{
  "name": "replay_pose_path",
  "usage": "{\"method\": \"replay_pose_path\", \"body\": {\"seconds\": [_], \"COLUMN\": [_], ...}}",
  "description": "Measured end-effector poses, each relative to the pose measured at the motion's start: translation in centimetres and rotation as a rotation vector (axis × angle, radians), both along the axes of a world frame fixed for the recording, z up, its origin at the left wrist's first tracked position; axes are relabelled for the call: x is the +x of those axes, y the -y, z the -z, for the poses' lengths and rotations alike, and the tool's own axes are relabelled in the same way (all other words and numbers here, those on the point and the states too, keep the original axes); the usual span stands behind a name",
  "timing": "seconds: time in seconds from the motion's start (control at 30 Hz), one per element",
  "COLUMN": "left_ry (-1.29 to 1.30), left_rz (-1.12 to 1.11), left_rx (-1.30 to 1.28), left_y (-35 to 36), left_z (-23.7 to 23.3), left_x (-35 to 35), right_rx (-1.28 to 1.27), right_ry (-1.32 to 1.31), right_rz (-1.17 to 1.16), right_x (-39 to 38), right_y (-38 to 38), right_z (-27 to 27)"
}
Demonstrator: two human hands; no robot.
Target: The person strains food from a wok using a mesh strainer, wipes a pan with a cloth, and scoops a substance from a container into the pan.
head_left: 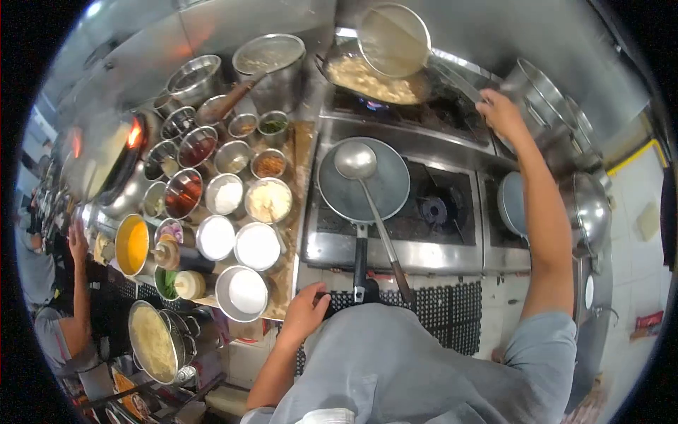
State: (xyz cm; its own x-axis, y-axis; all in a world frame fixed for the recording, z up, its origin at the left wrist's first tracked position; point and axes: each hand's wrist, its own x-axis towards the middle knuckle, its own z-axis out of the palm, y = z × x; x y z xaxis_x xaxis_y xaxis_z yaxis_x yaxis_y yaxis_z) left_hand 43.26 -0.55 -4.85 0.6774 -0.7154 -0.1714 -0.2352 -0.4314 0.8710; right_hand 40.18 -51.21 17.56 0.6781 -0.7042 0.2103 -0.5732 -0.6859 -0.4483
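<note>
My right hand (503, 114) is closed around the long handle of a round strainer (394, 42), held at the far side of the stove. The strainer is above the back edge of a dark wok (424, 86), where pale pieces of food (371, 79) lie. My left hand (305, 312) is low by the counter's front corner, its fingers curled; what they hold, if anything, is hidden. Near it, the black handle of a grey frying pan (339, 192) points toward me. A steel ladle (355, 160) rests in that pan, its long handle reaching over the rim.
Several steel bowls of sauces and powders crowd the left counter (300, 152). A blue flame burns under the wok. A bare burner (439, 210) is right of the pan. Metal pots (540, 95) stand at right. Another person's arm (79, 283) is at far left, near a flaming wok.
</note>
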Motion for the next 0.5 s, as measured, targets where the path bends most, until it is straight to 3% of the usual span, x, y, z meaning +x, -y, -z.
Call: {"method": "replay_pose_path", "body": {"seconds": [0.37, 0.5], "left_ry": [0.022, 0.073], "left_rz": [-0.051, -0.047], "left_rx": [-0.015, -0.003], "left_y": [-1.2, -1.7], "left_z": [0.4, 0.0], "left_x": [0.4, 0.5], "right_rx": [0.891, 1.251], "right_ry": [0.469, 0.605], "right_rz": [-0.03, -0.263], "right_x": [3.1, 9.6], "right_y": [-4.4, -9.9], "right_z": [2.6, 4.0]}}
